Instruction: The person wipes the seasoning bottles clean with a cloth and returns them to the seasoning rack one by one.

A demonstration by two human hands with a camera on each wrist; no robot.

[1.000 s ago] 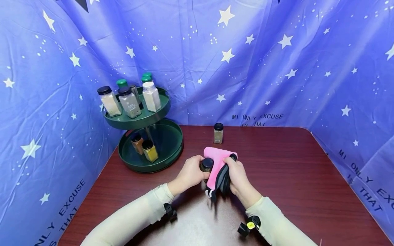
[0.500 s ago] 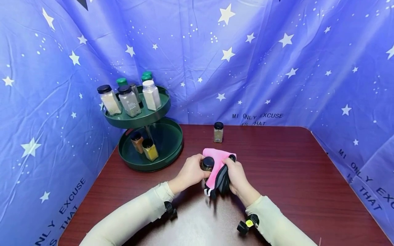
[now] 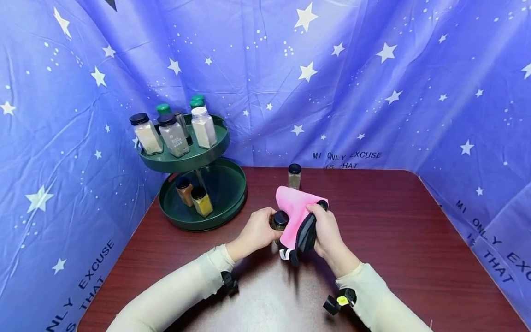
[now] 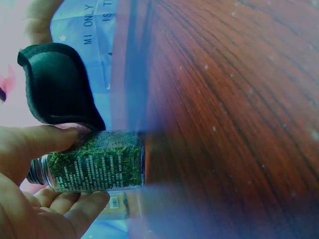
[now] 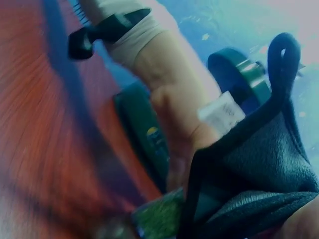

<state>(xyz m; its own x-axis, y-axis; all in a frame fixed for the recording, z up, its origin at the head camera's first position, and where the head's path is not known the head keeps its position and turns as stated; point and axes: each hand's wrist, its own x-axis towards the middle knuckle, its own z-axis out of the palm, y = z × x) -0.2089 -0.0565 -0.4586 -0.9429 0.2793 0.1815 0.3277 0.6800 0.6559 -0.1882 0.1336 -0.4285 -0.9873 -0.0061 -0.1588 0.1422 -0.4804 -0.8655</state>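
My left hand [image 3: 257, 229] grips a small square spice jar [image 4: 99, 164] of green dried flakes, thumb on one side and fingers on the other. Its black lid [image 3: 281, 217] shows between hand and cloth in the head view. Bunched in my right hand [image 3: 328, 233] is a pink cleaning cloth [image 3: 292, 205] with a dark grey side, black edging and a white tag. The cloth lies against the jar's side. In the right wrist view the dark cloth [image 5: 269, 154] covers part of the jar [image 5: 159, 215], and most of the right hand is out of sight.
A two-tier green rack [image 3: 199, 226] stands at the left; its upper tray [image 3: 195, 161] bears several jars, its lower one an orange-brown jar [image 3: 184, 191] and a yellow jar [image 3: 202, 203]. Behind the cloth stands another black-lidded jar [image 3: 294, 177] on the wooden table [image 3: 394, 230].
My right hand has shifted slightly up and to the right with the cloth, which now overlaps the far jar's base in the head view. My left hand stays nearly still on its jar.
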